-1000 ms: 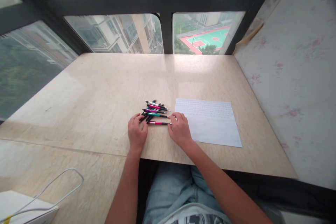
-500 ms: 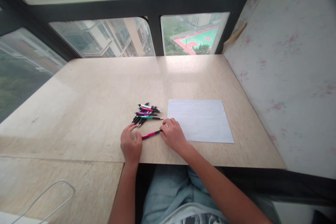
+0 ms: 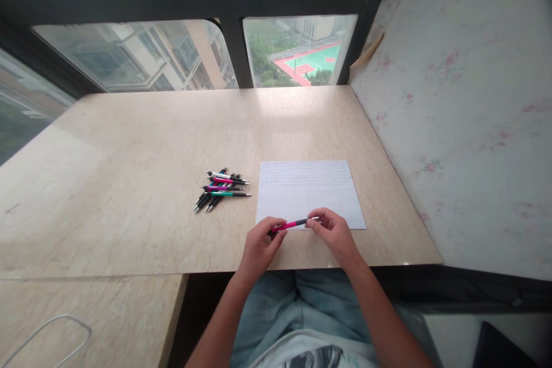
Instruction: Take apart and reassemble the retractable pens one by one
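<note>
A pink and black pen (image 3: pixel 294 224) is held level between my two hands, over the near edge of a sheet of paper (image 3: pixel 310 198). My left hand (image 3: pixel 260 241) pinches its dark back end between thumb and fingers. At the silver tip end, my right hand (image 3: pixel 334 234) has its fingers closed on the pen. Rows of small writing run across the upper part of the sheet. To the left lies a criss-crossed pile of pens (image 3: pixel 219 190) with white, pink, purple, teal and black barrels.
The pale stone-look table (image 3: pixel 129 155) reaches back to dark-framed windows (image 3: pixel 237 57). A flower-patterned wall (image 3: pixel 452 126) bounds the right side. A white cable (image 3: pixel 64 317) curls on the lower surface at the near left.
Both hands have moved right with the pink pen, from the table beside the pile to the sheet's near edge. My left hand has closed on the pen's back end. The view has shifted slightly.
</note>
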A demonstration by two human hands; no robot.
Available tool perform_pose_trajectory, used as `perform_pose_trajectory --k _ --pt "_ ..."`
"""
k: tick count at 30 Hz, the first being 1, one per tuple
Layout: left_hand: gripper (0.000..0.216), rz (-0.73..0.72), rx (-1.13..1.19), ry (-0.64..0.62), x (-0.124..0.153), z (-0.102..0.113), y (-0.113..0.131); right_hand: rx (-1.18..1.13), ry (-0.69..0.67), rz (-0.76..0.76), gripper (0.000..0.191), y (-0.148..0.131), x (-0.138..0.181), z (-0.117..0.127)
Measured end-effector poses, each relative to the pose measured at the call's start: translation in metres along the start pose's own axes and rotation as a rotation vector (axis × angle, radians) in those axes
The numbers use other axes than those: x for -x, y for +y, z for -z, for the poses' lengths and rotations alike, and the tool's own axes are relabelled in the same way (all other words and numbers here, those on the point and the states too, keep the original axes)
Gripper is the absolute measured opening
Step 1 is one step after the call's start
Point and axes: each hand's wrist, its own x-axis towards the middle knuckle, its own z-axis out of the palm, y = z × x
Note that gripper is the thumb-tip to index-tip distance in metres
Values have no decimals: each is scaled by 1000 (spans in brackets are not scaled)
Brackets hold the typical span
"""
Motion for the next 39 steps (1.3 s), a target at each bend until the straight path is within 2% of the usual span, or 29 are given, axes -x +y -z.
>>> perform_pose_trajectory --k 3,5,7,9,12,16,19,22,26,30,32,36,39 --pt "12 42 63 12 -6 -15 0 112 137 77 27 6 2 22" --pt "12 68 105 53 -8 -17 -1 314 229 178 27 10 0 35" --pt "13 80 122 84 -9 -17 -3 514 272 257 26 11 -2 45" --pt "12 82 123 84 -9 -14 -4 590 293 275 26 11 -4 49" --pt "11 78 126 73 -8 -12 -5 502 306 237 28 4 -4 43" --pt "11 81 156 58 -6 -11 -4 264 127 158 31 -6 -1 18" --pt "11 88 178 47 -4 -9 -2 278 15 139 32 -9 1 5" --pt "11 120 204 74 -2 -4 -2 344 -55 147 39 -10 3 3" --pt "13 173 290 127 0 -1 -9 239 -117 116 41 -13 8 4" --pt "21 220 563 225 3 -8 -12 146 -107 108 44 -14 12 -1" --pt "25 245 706 200 3 -14 -9 152 -76 97 45 -12 12 -4" --pt "24 271 695 54 -1 -24 6 213 15 83 50 -5 10 -5" --pt "22 293 660 32 -8 -30 13 257 71 81 53 -1 7 -3"
